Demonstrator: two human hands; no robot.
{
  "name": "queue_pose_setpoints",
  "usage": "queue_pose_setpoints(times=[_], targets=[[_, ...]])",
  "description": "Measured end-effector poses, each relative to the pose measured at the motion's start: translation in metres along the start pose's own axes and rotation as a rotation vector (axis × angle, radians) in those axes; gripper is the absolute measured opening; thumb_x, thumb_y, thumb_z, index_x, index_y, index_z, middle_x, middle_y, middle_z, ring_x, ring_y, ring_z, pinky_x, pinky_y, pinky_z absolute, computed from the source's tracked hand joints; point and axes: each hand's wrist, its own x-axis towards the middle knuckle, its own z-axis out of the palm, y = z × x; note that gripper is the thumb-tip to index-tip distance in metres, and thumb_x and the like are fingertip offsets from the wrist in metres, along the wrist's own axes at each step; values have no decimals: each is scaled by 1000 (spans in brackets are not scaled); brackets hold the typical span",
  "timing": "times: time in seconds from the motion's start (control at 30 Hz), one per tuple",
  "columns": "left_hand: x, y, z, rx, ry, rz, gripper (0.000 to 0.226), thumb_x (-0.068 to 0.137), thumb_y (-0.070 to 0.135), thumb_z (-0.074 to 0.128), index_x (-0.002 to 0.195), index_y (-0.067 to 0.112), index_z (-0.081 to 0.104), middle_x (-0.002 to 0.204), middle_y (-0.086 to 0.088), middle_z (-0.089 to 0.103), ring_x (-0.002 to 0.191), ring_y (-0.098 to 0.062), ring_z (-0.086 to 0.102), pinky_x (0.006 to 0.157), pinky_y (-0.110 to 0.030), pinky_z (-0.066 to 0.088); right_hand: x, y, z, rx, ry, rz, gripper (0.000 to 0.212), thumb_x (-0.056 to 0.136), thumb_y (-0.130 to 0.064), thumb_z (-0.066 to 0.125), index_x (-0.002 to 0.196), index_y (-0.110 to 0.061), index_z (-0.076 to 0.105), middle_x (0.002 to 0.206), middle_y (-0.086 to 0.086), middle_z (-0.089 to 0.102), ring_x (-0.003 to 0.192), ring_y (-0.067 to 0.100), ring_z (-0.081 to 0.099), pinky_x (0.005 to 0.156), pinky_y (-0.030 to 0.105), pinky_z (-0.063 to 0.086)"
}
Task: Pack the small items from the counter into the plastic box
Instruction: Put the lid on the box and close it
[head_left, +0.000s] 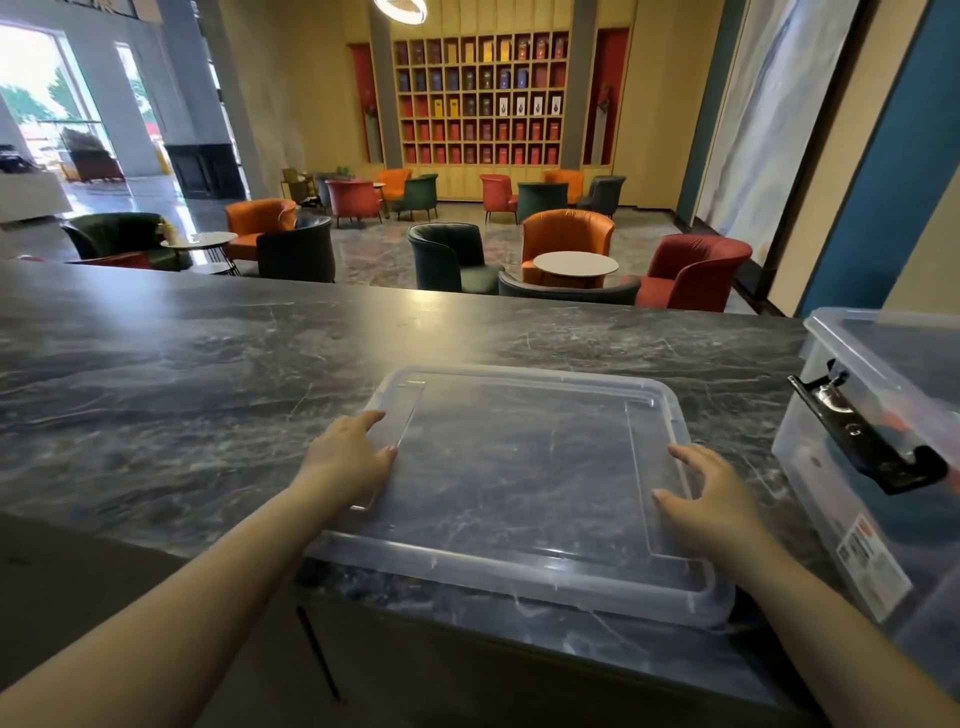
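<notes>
Clear plastic box (878, 447) at 3 o'clock on the counter (208, 374), cut by the frame edge, black latch (867, 441) on its near wall; dark and orange contents dimly visible through the wall, not identifiable. Clear lid (519, 483) at 6 o'clock, flat, near edge overhanging the counter lip. Left hand (348, 462) at 9 o'clock of the lid, fingers nearly straight, resting on its rim. Right hand (711, 493) at 3 o'clock, fingers spread, touching the rim; neither gripping. Likely risks: tipping off the lip under downward pressure; slipping on smooth plastic without a firm hold
</notes>
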Motion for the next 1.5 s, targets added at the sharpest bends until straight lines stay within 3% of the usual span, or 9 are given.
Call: queue_pose_setpoints(times=[0.23,0.43,0.67,0.87,1.03,1.17,1.3,1.4,1.5], targets=[[-7,-11,-16,-56,14,-10,56,90,37,57,140,14,45,149,-8,39,136,-26,37,112,-39,29,-9,-23,-13,-21,17,-63,56,80,-15,70,132,-12,51,148,6,36,132,24,39,104,37,36],[-29,-14,-40,-147,90,-16,54,90,36,58,136,10,50,145,-12,45,128,-31,45,106,-43,36,-20,-60,-30,-64,7,-123,62,83,-18,67,139,-11,42,153,6,28,135,28,35,109,42,34],[-66,-6,-81,-201,121,47,54,91,42,55,137,15,49,140,-15,49,122,-34,50,101,-46,44,-46,-104,-82,-202,24,-211,66,83,-26,67,141,-12,39,152,8,30,132,30,39,104,41,36],[-100,19,-100,-255,80,141,54,90,44,55,137,18,49,140,-15,49,123,-34,48,102,-51,42,-75,-106,-136,-165,78,-165,66,82,-27,68,140,-16,40,142,10,45,124,29,47,87,33,40],[-119,68,-93,-281,59,223,49,90,31,59,137,19,50,137,-15,52,116,-31,54,100,-48,44,-92,-80,-187,-182,157,-101,65,82,-27,70,139,-17,42,139,13,49,122,30,50,86,30,39],[-135,132,-74,-330,70,273,46,91,25,58,136,18,51,135,-15,53,111,-31,57,98,-47,47,-96,-44,-240,-210,204,-65,64,81,-27,70,138,-17,43,138,14,50,119,32,50,93,41,44],[-142,205,-48,-407,111,302,42,91,15,58,133,14,55,137,-10,53,104,-22,59,89,-29,48,-89,0,-296,-224,214,-21,62,83,-28,67,139,-17,43,140,13,48,121,31,49,94,39,41],[-147,260,-28,-453,135,286,40,90,11,57,130,14,58,135,-11,55,115,-27,55,91,-33,45,-78,33,-337,-234,226,-18,62,83,-27,68,138,-14,44,140,12,48,122,30,48,99,41,39],[-151,307,-12,-455,130,275,38,90,11,55,127,16,61,134,-11,56,114,-27,55,86,-32,45,-64,63,-376,-232,225,1,58,85,-23,66,138,-12,44,139,12,48,121,31,49,97,42,41]])
